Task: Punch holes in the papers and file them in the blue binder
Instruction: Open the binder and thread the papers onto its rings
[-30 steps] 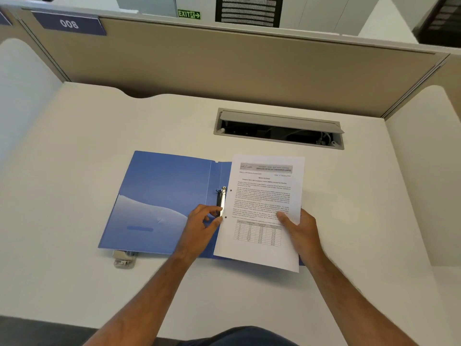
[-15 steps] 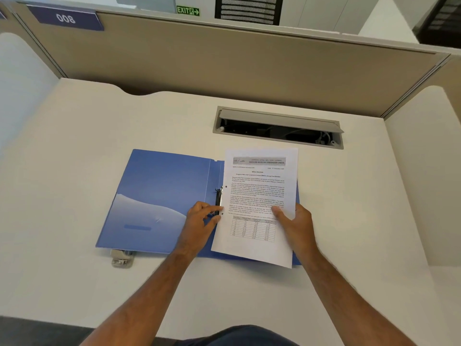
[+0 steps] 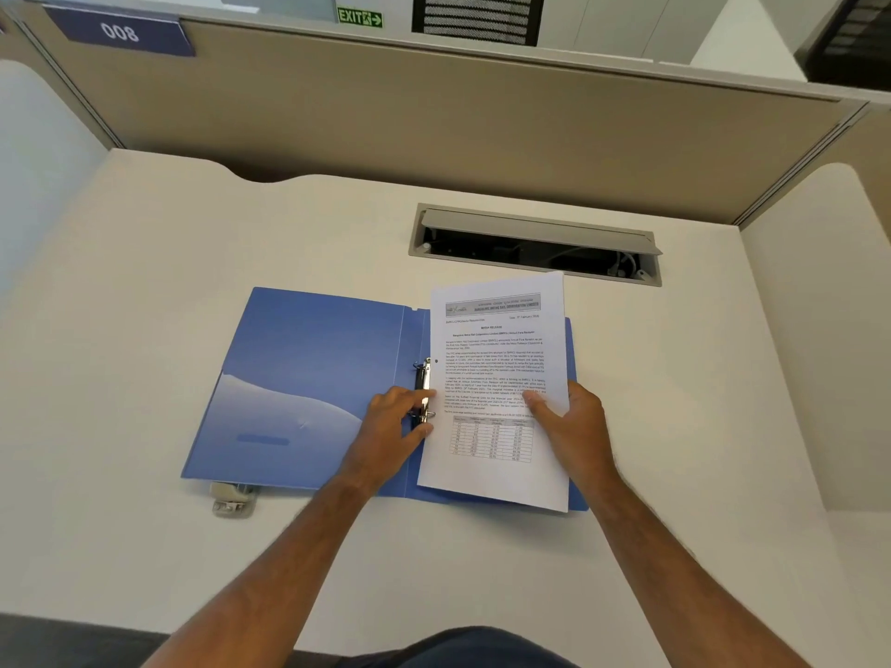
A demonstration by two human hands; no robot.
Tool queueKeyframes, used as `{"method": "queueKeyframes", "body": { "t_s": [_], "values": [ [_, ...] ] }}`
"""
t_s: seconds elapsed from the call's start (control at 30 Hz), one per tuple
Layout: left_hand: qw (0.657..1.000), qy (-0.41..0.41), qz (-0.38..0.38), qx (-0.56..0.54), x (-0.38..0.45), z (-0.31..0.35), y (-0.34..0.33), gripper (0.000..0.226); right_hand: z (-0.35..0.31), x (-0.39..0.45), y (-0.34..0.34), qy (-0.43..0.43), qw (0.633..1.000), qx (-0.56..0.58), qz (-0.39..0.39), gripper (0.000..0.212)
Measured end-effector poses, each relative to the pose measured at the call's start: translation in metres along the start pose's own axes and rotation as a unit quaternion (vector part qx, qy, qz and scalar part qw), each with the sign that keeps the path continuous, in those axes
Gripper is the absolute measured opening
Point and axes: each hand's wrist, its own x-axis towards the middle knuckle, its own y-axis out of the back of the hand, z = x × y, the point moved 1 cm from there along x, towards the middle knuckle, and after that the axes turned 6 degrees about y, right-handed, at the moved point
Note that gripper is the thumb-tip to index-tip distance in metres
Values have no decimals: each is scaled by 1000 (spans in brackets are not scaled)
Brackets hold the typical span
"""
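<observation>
Two punched holes along the left edge of the papers (image 3: pixel 496 392), so punching judged done; filing under way, not finished. Blue binder (image 3: pixel 308 383) open flat at centre frame on the bench (image 3: pixel 144 243); ring mechanism (image 3: pixel 423 388) upright on the spine, just left of the sheets. Papers over the binder's right half, top edge lifted toward the cable hatch (image 3: pixel 535 245) in the upper middle; upper hole visible beside the upper ring, lower hole hidden near the thumb; rings open or closed, cannot tell. Left hand (image 3: pixel 393 431) at the mechanism, grip closed round the lower ring with thumb at the paper's edge. Right hand (image 3: pixel 573 426) at the right margin, grip pinched on the papers, thumb on top. Hole punch (image 3: pixel 233 499) half hidden under the binder's lower left corner. Left to do, by judgement: seat both holes on the rings; shut them; close the cover.
</observation>
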Motion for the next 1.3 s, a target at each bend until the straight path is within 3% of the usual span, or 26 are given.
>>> {"method": "queueKeyframes", "body": {
  "t_s": [0.23,0.9,1.3],
  "values": [
    [997,20,-59,54,16,10,6,81,-3,7,-3,8,1000,-20,-8,30],
    [995,30,-73,55,24,15,4,88,-7,16,-4,2,999,-37,-24,28],
    [979,2,-90,181,26,24,6,93,-3,15,-1,-9,999,-35,-30,35]
  ]
}}
